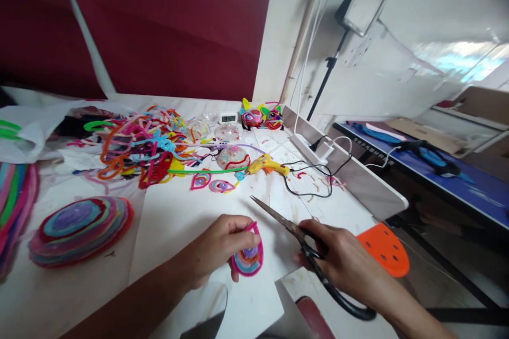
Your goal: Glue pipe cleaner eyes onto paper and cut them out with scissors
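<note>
Between the thumb and fingers of my left hand point(217, 246) is a pipe-cleaner piece point(249, 260), a teardrop shape with a pink edge and a purple, orange and light blue spiral inside. My right hand point(342, 259) is wrapped around black-handled scissors point(292, 229). Their blades look closed and point up and left, apart from the piece. Two similar eye-shaped pieces point(221, 186) lie beyond my hands on the white table point(175, 222). Near them rests a yellow glue gun point(268, 165), its black cord trailing right.
A tangled heap of colourful pipe cleaners point(147, 143) covers the back left. A coiled pipe-cleaner disc point(81, 230) lies at left. Clear domes point(233, 158), a small digital clock point(228, 117) and two decorated figures point(262, 115) stand behind. A power strip point(312, 148) sits by the right-hand partition.
</note>
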Available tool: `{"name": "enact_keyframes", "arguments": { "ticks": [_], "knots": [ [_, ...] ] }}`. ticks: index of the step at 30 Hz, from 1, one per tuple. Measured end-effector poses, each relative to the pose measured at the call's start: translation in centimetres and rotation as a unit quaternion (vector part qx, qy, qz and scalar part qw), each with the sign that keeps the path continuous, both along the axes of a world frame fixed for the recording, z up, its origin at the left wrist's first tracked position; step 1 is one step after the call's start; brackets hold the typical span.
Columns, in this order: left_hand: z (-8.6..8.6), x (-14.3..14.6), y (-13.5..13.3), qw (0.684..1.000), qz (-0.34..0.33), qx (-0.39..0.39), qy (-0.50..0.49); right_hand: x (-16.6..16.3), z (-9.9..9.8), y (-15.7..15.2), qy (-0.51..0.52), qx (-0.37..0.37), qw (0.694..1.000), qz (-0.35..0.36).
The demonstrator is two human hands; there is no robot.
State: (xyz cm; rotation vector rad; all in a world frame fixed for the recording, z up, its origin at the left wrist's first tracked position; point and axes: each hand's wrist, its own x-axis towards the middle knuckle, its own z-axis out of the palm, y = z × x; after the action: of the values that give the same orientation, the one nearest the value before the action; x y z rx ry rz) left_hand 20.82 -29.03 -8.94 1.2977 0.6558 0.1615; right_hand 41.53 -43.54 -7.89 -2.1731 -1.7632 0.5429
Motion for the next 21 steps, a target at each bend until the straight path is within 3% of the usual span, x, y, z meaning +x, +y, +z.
{"name": "enact_keyframes", "arguments": {
  "ticks": [9,21],
  "knots": [
    [0.0,-0.1,0.4,1.000,0.020,0.004,-0.021,0.4,-0.3,4.9,-0.095,0.017,0.994,0.048],
    [-0.4,0.0,0.8,0.999,0.031,0.024,-0.020,0.3,-0.3,8.5,-0.134,0.034,0.972,0.189]
  ]
}}
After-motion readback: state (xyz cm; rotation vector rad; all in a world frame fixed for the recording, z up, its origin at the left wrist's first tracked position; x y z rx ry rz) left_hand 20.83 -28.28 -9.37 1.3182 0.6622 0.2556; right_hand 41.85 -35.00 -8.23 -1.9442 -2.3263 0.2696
